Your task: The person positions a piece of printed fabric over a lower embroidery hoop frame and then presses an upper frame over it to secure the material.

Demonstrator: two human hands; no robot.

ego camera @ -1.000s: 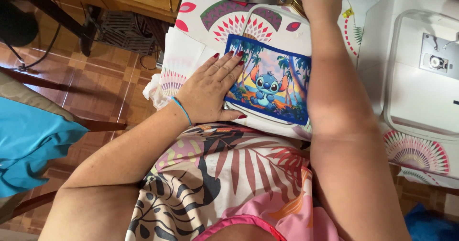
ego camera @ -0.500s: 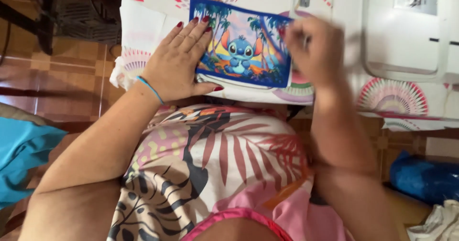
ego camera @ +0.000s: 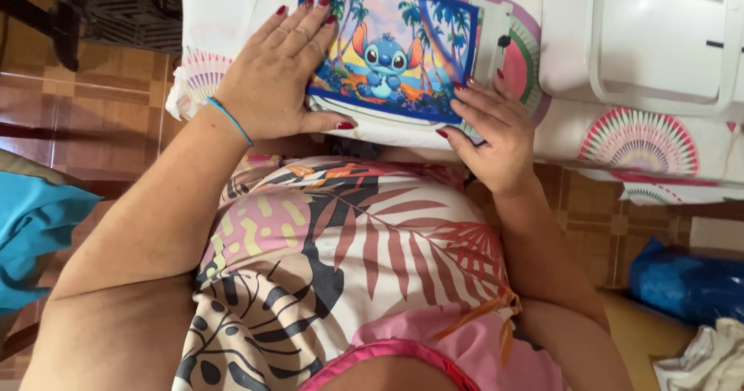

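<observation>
Here, a rectangular fabric panel (ego camera: 391,46) printed with a blue cartoon creature among palm trees, framed by a dark blue border, lies flat on the patterned white tablecloth (ego camera: 643,139) at the table's near edge. The left hand (ego camera: 283,77) rests open, palm down, covering the panel's left border. The right hand (ego camera: 496,131), fingers spread and released, touches its near right corner. A white sewing machine (ego camera: 643,38) stands just right of the panel; its near edge borders the lap.
</observation>
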